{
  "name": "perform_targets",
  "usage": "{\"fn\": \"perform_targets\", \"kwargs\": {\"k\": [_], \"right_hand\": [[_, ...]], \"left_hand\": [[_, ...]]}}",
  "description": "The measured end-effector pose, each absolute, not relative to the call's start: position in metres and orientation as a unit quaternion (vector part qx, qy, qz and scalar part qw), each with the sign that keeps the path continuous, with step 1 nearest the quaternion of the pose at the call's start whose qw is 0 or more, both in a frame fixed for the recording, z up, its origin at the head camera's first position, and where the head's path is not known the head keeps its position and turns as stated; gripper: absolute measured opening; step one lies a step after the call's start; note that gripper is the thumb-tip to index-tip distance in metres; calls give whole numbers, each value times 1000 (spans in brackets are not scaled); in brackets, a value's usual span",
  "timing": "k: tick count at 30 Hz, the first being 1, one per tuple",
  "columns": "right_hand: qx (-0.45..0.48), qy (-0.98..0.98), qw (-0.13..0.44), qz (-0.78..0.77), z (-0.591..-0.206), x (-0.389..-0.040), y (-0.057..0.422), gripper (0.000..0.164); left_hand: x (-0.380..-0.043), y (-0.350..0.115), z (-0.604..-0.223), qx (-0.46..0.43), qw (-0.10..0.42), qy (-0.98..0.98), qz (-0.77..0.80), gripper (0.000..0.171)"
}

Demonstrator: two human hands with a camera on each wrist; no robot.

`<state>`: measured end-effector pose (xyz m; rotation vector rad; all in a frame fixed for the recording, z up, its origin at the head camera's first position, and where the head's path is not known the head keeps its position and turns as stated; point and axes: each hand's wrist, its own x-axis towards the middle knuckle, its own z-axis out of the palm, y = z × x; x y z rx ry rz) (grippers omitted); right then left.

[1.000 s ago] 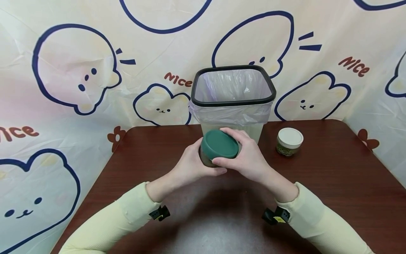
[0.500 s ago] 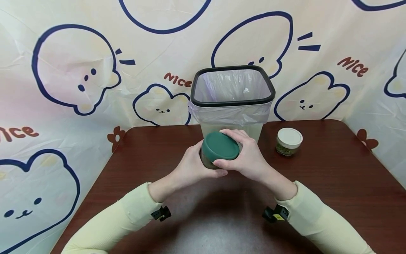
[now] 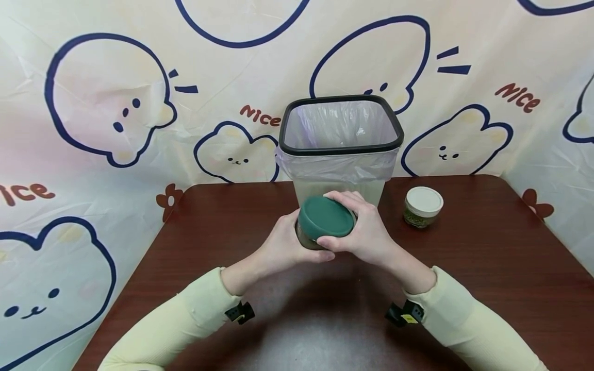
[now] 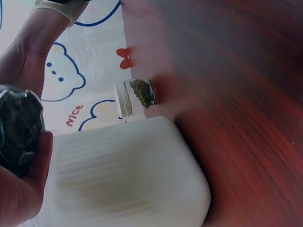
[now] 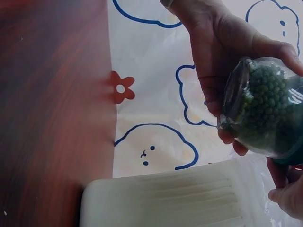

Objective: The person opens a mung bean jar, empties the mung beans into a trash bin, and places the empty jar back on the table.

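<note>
A clear jar with a green lid (image 3: 326,216) is held above the table, in front of the bin. Small round green beans (image 5: 267,99) show through its wall in the right wrist view. My left hand (image 3: 285,242) grips the jar's body from the left, thumb along the near side. From the right, my right hand (image 3: 364,226) grips the lid, thumb in front and fingers over the far edge. In the left wrist view the jar's glass base (image 4: 20,125) faces the camera. The lid sits on the jar; whether it is loose cannot be seen.
A bin (image 3: 341,189) with a black rim and a plastic liner (image 3: 339,165) stands at the table's back. To its right is a smaller jar (image 3: 423,206) with a white lid and green contents. A printed cloth (image 3: 223,82) hangs behind the brown table (image 3: 223,221).
Both hands and the green-lidded jar have shifted slightly toward me and to the right. The grip looks the same. The bin and the white-lidded jar stay put.
</note>
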<state>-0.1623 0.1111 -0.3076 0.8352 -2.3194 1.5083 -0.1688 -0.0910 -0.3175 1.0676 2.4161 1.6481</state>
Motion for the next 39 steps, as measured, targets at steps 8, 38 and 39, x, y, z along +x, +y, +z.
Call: {"fn": "perform_targets", "kwargs": {"k": [8,38,39], "right_hand": [[358,-763,94,529,-304,-160,118,72],[183,-846,63,497,-288,-147,104,80],[185,-845,67,497,-287,-147,104,80]], "left_hand": [[-172,-97,-319,415,80,722,548,64],[-164,-83,-310,300,-56,805,508,73],[-164,-83,-310,301,-54,805,508,74]]}}
